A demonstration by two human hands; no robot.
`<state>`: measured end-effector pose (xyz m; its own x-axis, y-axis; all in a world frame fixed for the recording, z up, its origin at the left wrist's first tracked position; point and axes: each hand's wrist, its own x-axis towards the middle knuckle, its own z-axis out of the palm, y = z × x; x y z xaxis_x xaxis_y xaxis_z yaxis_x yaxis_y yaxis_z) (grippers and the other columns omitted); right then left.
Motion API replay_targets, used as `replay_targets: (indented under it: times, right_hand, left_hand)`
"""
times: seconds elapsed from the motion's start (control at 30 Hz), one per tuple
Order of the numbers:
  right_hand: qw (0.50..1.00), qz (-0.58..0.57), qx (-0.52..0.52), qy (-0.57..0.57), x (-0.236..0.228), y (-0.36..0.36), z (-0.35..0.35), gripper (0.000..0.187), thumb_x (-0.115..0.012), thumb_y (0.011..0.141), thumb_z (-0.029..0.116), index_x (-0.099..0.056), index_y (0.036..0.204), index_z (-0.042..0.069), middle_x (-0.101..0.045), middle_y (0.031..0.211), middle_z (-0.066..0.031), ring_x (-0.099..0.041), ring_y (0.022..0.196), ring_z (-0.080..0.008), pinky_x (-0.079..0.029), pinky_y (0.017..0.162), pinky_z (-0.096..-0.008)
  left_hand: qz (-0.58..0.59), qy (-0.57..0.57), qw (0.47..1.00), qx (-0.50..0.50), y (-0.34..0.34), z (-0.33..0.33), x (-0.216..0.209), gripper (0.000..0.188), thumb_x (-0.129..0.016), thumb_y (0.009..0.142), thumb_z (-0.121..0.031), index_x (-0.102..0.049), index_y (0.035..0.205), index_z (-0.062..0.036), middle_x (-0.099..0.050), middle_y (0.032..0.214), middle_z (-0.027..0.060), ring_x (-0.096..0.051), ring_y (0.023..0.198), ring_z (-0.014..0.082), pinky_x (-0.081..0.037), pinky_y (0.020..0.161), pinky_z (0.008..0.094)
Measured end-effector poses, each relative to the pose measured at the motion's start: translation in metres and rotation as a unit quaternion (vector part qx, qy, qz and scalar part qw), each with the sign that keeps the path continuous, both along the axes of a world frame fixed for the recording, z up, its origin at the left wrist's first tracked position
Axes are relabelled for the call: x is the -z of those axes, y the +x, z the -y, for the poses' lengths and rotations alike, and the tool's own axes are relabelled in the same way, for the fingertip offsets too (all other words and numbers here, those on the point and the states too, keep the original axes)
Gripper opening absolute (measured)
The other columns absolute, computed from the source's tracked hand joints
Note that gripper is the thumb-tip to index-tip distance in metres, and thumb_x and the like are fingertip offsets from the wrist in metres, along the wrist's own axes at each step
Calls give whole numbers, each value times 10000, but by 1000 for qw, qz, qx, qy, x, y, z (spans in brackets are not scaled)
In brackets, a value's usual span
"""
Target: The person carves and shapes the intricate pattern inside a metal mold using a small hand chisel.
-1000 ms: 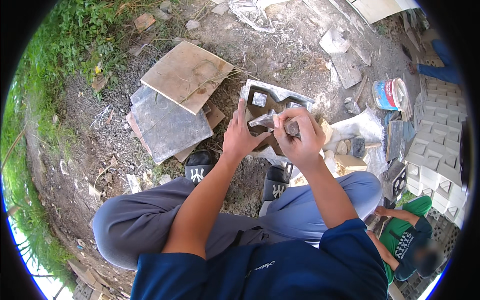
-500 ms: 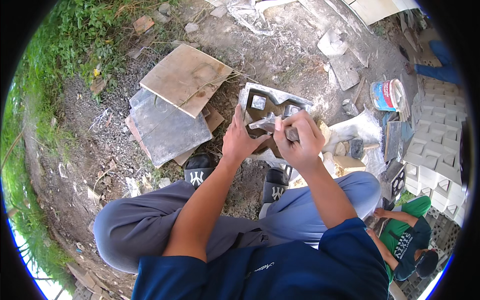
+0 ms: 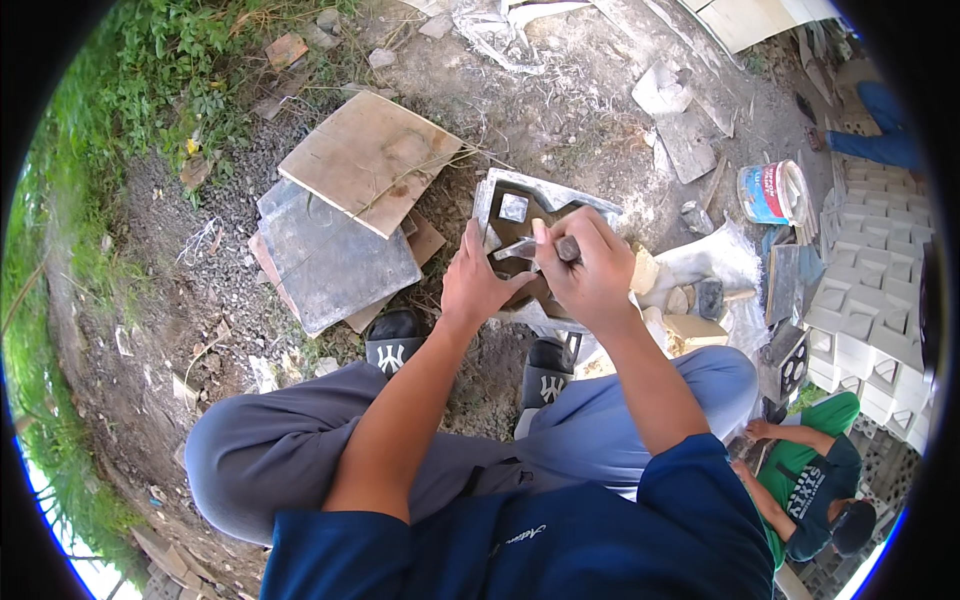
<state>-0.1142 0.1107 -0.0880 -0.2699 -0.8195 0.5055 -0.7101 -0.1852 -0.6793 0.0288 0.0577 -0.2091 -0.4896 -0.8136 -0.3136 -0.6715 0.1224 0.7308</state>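
A grey square block-like mould (image 3: 593,203) with recesses and raised square pegs lies on the ground between my feet. My left hand (image 3: 478,282) braces its left side, fingers along the outer wall and thumb stretched over the near part. In the closed fist of my right hand (image 3: 592,272) is a small trowel-like tool (image 3: 517,250), its metal blade reaching into the mould. The rounded dark end of its handle shows above my fingers. Both hands hide part of the mould's middle and near edge.
Left of the mould are stacked boards and slabs (image 3: 340,255). To the right lie a white sack (image 3: 715,255), stone-like chunks (image 3: 695,330) and a paint bucket (image 3: 772,192). Patterned blocks (image 3: 870,270) are piled farther right. A person in green trousers (image 3: 815,425) sits at lower right.
My right hand has shifted slightly up and left and turned, so the tool's handle end now points more upward. My left hand stays on the mould's side.
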Motion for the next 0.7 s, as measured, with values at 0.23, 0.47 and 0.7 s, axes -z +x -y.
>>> replay_targets:
  times: [0.23,0.47,0.7]
  right_hand:
    - [999,46,-16,8,14,-5,-4,240,-794,875,7,-556,852,28,-601,835,-77,-580,561,-175,-474,517,-302]
    - [998,37,15,44,7,1,1,215,-739,932,16,-547,835,8,-605,800,-112,-545,608,-204,-443,554,-313]
    - [1000,-14,-1,15,6,-6,0,241,-796,902,67,-560,866,38,-578,820,-71,-562,558,-184,-462,500,-309]
  left_hand:
    - [1,13,1000,-5,-7,-1,1,1296,-919,680,-552,-227,1570,86,-488,1504,303,-564,1328,435,-499,1078,473]
    - [4,-14,1000,-6,-5,-1,-6,1271,-922,682,-536,-243,1565,78,-501,1490,300,-581,1308,434,-513,1059,472]
    - [-11,-20,1000,-8,-12,1,-4,1272,-921,686,-535,-234,1565,77,-495,1501,288,-573,1323,427,-514,1057,478]
